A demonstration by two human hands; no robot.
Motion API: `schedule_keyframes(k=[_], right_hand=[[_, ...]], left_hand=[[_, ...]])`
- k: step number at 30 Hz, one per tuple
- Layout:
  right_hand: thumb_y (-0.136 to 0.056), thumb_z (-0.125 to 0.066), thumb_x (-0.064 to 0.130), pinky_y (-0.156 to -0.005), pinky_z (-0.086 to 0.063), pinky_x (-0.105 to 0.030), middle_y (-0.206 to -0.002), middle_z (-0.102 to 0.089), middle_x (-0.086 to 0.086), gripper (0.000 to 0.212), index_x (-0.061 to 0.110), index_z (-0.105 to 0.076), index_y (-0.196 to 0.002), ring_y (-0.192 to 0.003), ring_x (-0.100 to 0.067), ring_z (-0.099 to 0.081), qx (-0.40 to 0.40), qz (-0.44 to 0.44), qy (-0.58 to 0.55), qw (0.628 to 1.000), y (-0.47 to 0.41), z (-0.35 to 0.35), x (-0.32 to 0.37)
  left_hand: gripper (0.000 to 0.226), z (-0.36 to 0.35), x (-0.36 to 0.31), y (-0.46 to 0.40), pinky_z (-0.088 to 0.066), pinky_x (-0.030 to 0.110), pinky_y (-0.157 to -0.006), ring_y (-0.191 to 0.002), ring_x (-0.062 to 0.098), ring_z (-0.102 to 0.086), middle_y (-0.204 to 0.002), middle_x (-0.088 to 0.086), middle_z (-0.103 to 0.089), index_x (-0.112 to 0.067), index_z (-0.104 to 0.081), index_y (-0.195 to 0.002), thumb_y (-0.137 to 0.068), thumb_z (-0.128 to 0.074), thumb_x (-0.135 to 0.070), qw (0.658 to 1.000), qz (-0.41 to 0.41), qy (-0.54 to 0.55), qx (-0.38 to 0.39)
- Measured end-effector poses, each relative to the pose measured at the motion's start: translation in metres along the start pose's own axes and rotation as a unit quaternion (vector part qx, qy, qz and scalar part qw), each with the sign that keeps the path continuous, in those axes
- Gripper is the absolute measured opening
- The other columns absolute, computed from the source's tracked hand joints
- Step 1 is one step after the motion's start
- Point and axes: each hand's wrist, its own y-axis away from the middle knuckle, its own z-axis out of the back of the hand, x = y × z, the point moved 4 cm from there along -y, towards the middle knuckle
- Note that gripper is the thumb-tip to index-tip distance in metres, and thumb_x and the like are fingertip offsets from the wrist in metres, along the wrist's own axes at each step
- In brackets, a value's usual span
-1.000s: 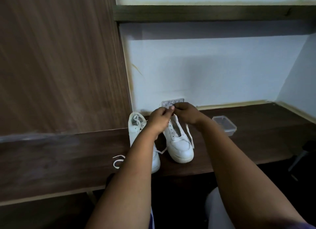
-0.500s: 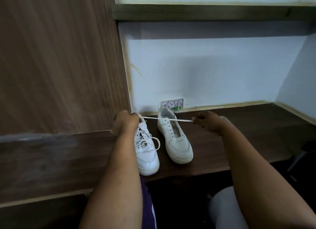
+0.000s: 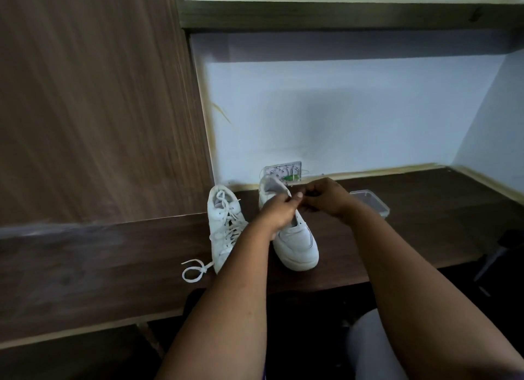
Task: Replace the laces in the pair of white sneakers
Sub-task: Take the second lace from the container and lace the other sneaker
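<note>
Both forearms reach forward over the surface (image 3: pixel 85 266) edge, the hands meeting above the right sneaker (image 3: pixel 295 238). Left hand (image 3: pixel 279 209) and right hand (image 3: pixel 323 196) have curled fingers, fingertips together; what they pinch is too small to tell. The laced left sneaker (image 3: pixel 224 226) stands just beside it.

Dim, bluish light; a shelf's shadow bands the wall, with soft blur and wide-angle bending at edges.

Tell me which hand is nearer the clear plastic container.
Right. The right hand works just left of the clear plastic container; the left hand is farther away, over the right sneaker.
</note>
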Motion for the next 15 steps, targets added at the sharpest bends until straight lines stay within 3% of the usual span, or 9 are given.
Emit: schedule_keyframes(k=[2,3,6,9,12,15], right_hand=[[-0.082,-0.072,0.008,-0.057,-0.052,-0.016,-0.065,-0.067,-0.004,0.003,0.008,-0.071,-0.080,-0.054,-0.003,-0.061,0.019,-0.019,0.003,1.000,0.003,0.003,-0.009],[-0.080,-0.075,0.010,-0.056,-0.052,-0.016,-0.064,-0.067,-0.004,0.005,0.009,-0.070,-0.078,-0.054,-0.004,-0.061,0.017,-0.028,0.004,0.999,0.004,0.005,-0.014],[-0.077,-0.078,0.012,-0.058,-0.052,-0.018,-0.067,-0.067,-0.006,0.012,0.004,-0.070,-0.082,-0.059,-0.009,-0.060,0.002,-0.047,-0.028,0.998,0.005,0.009,-0.025],[-0.083,-0.069,0.002,-0.064,-0.055,-0.019,-0.075,-0.068,-0.010,0.009,-0.001,-0.069,-0.092,-0.065,-0.010,-0.064,0.026,-0.057,-0.047,0.997,0.002,0.003,-0.028],[-0.086,-0.063,-0.003,-0.067,-0.058,-0.022,-0.078,-0.068,-0.011,0.009,0.001,-0.068,-0.093,-0.065,-0.010,-0.066,0.042,-0.076,-0.047,0.995,-0.001,-0.007,-0.029],[-0.080,-0.074,0.004,-0.054,-0.052,-0.017,-0.070,-0.066,-0.007,0.014,0.001,-0.071,-0.093,-0.053,-0.005,-0.059,-0.033,-0.087,0.048,0.994,-0.008,-0.007,-0.038]], left_hand=[[0.029,0.000,0.003,-0.003,-0.039,0.024,-0.060,-0.072,0.016,-0.053,-0.081,0.004,-0.057,-0.011,-0.062,-0.103,-0.099,-0.052,-0.038,0.999,-0.001,-0.017,0.028],[0.022,0.001,0.003,-0.004,-0.036,0.022,-0.056,-0.068,0.012,-0.052,-0.078,0.000,-0.058,-0.011,-0.065,-0.099,-0.098,-0.055,-0.030,0.999,-0.012,-0.011,0.028],[0.013,0.007,0.004,-0.008,-0.044,0.020,-0.077,-0.092,0.010,-0.062,-0.095,-0.004,-0.069,-0.006,-0.072,-0.096,-0.092,-0.064,-0.016,0.999,-0.032,0.016,-0.004],[0.012,0.007,0.010,-0.010,-0.045,0.023,-0.072,-0.080,0.014,-0.059,-0.084,0.004,-0.067,-0.009,-0.073,-0.085,-0.085,-0.073,-0.021,0.999,-0.017,-0.033,-0.030],[0.019,0.012,0.018,-0.016,-0.050,0.028,-0.081,-0.088,0.020,-0.065,-0.091,0.007,-0.072,-0.011,-0.076,-0.089,-0.080,-0.078,-0.027,0.993,0.001,-0.053,-0.106],[0.021,0.011,0.023,-0.016,-0.052,0.030,-0.082,-0.091,0.020,-0.067,-0.093,0.005,-0.073,-0.010,-0.075,-0.089,-0.079,-0.079,-0.028,0.986,0.023,-0.089,-0.136]])
